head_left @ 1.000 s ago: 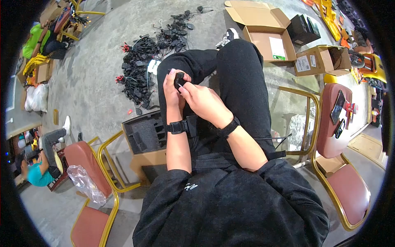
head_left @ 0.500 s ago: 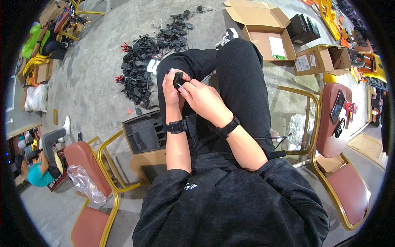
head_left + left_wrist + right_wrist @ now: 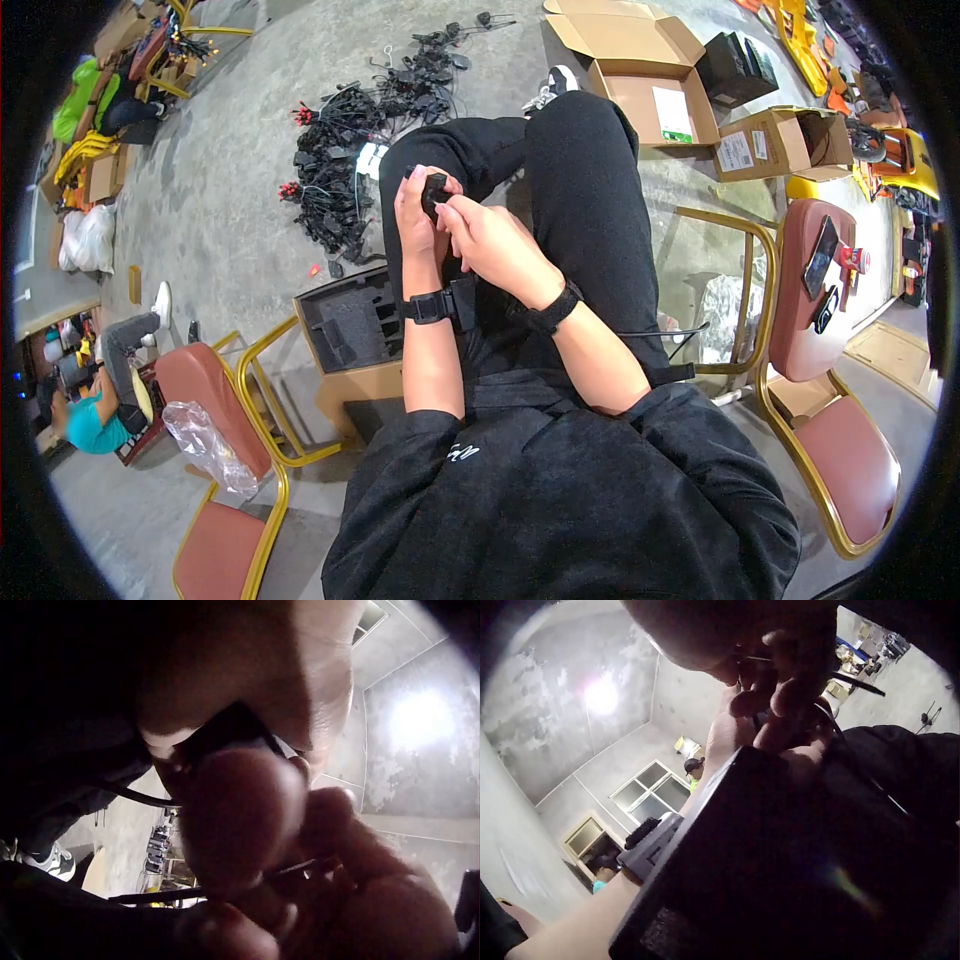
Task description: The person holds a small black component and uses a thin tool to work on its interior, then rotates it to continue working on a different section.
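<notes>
In the head view a small black object is gripped by the left hand, its fingers curled around it above the lap. The right hand meets it from the right, thumb and forefinger pinching something thin and pale at its near side. The left wrist view has the black object dark between palm and fingertips, with a thin dark rod or cable passing by the fingers. A similar thin dark piece sticks out beyond the fingers in the right wrist view. What exactly the right fingertips pinch is unclear.
Black cabled parts lie heaped on the floor ahead. A foam-lined box stands left of the legs, open cardboard boxes ahead right. Chairs flank both sides; the right one bears a phone. Other people are at far left.
The right hand's fingers have shifted slightly at the black object, and its lower fingers look more spread. The left hand has kept its grip, nearly in place.
</notes>
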